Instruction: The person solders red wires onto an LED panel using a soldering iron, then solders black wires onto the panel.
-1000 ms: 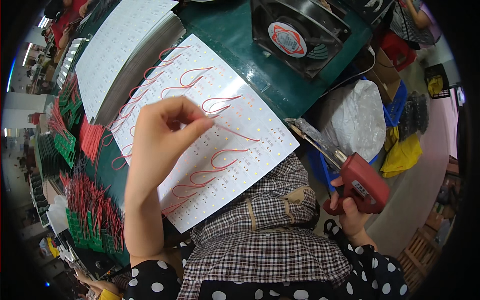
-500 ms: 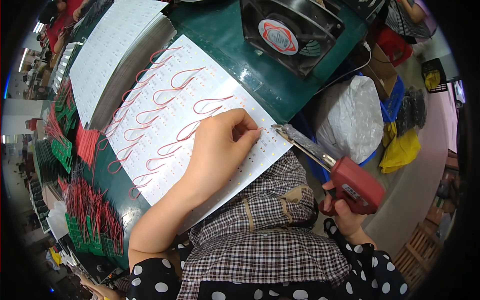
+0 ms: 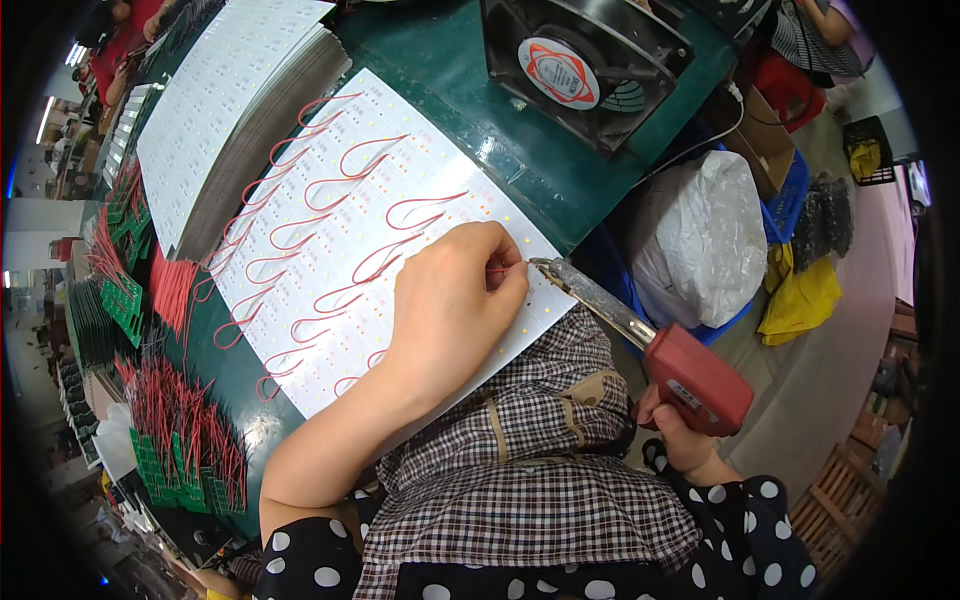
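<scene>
My left hand (image 3: 440, 310) rests over a white circuit board panel (image 3: 440, 160), thumb and forefinger pinched on a thin red wire (image 3: 497, 269). Several red wire loops stand in rows on this panel, among small yellowish components. A red soldering gun (image 3: 700, 385) is gripped in my right hand (image 3: 688, 445), at the panel's right edge. Its metal tip points left and lies close to the pinched fingertips, at the wire's end; whether they touch, I cannot tell.
Left of the panel rises a tall stack of white panels (image 3: 225, 90). Red wires (image 3: 175, 290) and green boards with wires (image 3: 185, 465) lie along the left side. A black fan (image 3: 590, 75) stands at the back. Right of the green table, a white plastic bag (image 3: 695, 240) sits in a blue basket.
The soldering gun has moved left and slightly down, bringing its tip nearer my left fingertips. My left hand has shifted a little to the right, still pinching.
</scene>
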A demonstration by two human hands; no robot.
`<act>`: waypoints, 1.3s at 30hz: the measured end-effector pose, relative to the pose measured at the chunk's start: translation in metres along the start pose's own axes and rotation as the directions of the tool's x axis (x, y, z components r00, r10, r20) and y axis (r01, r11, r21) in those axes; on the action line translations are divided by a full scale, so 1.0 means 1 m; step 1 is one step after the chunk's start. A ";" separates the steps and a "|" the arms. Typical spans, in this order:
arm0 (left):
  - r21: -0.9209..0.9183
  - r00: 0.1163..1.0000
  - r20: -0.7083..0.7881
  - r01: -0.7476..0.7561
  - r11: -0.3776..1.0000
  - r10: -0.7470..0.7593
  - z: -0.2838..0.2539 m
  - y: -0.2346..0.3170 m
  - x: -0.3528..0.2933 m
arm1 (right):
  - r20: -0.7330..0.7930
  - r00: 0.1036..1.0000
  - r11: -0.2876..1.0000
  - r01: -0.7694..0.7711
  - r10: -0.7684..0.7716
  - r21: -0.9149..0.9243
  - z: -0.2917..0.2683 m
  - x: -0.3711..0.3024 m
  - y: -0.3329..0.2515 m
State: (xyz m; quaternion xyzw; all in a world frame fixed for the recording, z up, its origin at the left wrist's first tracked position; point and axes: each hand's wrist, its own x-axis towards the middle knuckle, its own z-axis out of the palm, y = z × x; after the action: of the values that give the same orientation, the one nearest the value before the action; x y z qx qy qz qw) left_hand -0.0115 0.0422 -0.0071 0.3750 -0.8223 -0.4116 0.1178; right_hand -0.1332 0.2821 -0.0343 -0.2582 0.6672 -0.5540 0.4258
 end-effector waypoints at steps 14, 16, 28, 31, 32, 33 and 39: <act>0.007 1.000 -0.025 -0.012 1.000 0.012 0.001 0.000 0.004 | -0.244 0.855 0.879 0.476 -0.458 0.017 -0.023 0.025 -0.042; 0.028 1.000 -0.009 0.002 1.000 -0.002 0.000 0.000 0.000 | -0.296 0.794 0.831 0.556 -0.531 0.000 -0.026 0.043 -0.062; 0.410 0.960 -0.225 -0.064 0.910 0.169 -0.033 -0.034 -0.026 | -0.371 0.613 0.706 0.678 -0.698 -0.208 -0.032 0.167 -0.109; 0.493 0.885 -0.176 -0.299 0.817 0.431 -0.036 -0.053 -0.060 | -0.413 0.588 0.716 0.616 -0.696 -0.329 -0.061 0.146 -0.088; 0.506 0.864 -0.068 -0.401 0.763 0.499 -0.028 -0.052 -0.076 | -0.463 0.603 0.759 0.546 -0.650 -0.354 -0.057 0.128 -0.091; 0.529 0.872 0.050 -0.437 0.727 0.488 -0.024 -0.048 -0.091 | -0.498 0.565 0.742 0.598 -0.658 -0.303 -0.061 0.116 -0.084; 0.552 0.944 0.135 -0.324 0.768 0.301 -0.015 -0.063 -0.120 | -0.532 0.500 0.693 0.672 -0.684 -0.259 -0.036 0.097 -0.071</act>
State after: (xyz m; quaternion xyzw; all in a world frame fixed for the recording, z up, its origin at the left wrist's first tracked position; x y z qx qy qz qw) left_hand 0.1121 0.0953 -0.0323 0.2428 -0.9598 -0.1305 0.0521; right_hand -0.2220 0.2036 0.0072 -0.3164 0.6142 -0.7206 -0.0580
